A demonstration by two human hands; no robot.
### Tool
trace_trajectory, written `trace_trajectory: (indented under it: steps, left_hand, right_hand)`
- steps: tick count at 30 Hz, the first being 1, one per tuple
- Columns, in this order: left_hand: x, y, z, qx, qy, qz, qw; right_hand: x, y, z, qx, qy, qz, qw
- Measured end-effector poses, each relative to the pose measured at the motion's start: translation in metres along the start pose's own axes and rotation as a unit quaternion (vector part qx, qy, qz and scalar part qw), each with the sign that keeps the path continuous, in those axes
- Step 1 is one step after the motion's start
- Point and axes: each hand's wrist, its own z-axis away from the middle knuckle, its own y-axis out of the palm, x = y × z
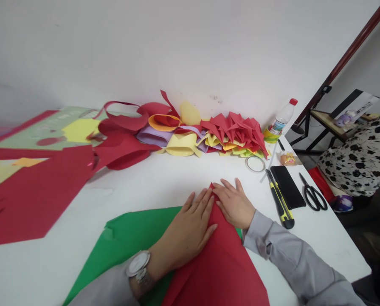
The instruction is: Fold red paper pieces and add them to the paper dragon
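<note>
A sheet of red paper [226,263], folded to a point at its far end, lies over a green sheet [135,233] on the white table. My left hand [191,227], with a watch on its wrist, rests flat along the left edge of the red paper, fingers stretched toward the tip. At the right side of that tip my right hand [234,202] presses on the paper, its fingers spread. Both hands touch the red paper from above, and neither grips it. The near end of the red sheet runs out of view.
Right of my hands lie a yellow-black utility knife [280,199], a black phone-like slab [288,187], scissors [313,193] and a tape roll [255,164]. A bottle [279,121] and folded paper shapes [234,131] stand along the wall. Red paper sheets [46,191] cover the left. A person's patterned clothing [361,157] shows right.
</note>
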Motion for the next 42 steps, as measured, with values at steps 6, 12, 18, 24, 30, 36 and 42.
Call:
trace_trajectory:
  steps: [6, 12, 18, 24, 30, 36, 42]
  left_hand:
    - [0.004, -0.010, -0.006, 0.035, -0.005, 0.010, 0.999]
    - [0.010, -0.020, -0.014, 0.056, 0.004, 0.016, 0.998]
    - [0.008, -0.022, -0.014, 0.054, 0.009, 0.009, 0.998]
    - [0.007, -0.021, -0.013, 0.054, 0.006, 0.010, 0.998]
    - [0.007, -0.019, -0.013, 0.042, 0.009, 0.004, 0.999]
    - [0.003, -0.013, -0.008, 0.030, -0.002, -0.006, 1.000]
    - [-0.001, 0.001, 0.004, 0.004, -0.017, 0.010, 1.000]
  right_hand:
    - [0.000, -0.001, -0.001, 0.004, 0.002, 0.004, 1.000]
    - [-0.001, -0.001, -0.002, 0.010, 0.008, 0.004, 1.000]
    - [0.000, -0.003, -0.005, 0.018, 0.004, 0.020, 1.000]
    - [-0.002, -0.006, -0.015, 0.021, -0.002, 0.045, 0.999]
    - [-0.005, -0.006, -0.016, 0.008, 0.016, 0.067, 0.998]
    - [-0.005, -0.006, -0.016, 0.005, 0.014, 0.096, 0.995]
    - [-0.005, -0.004, -0.015, -0.001, 0.014, 0.103, 0.995]
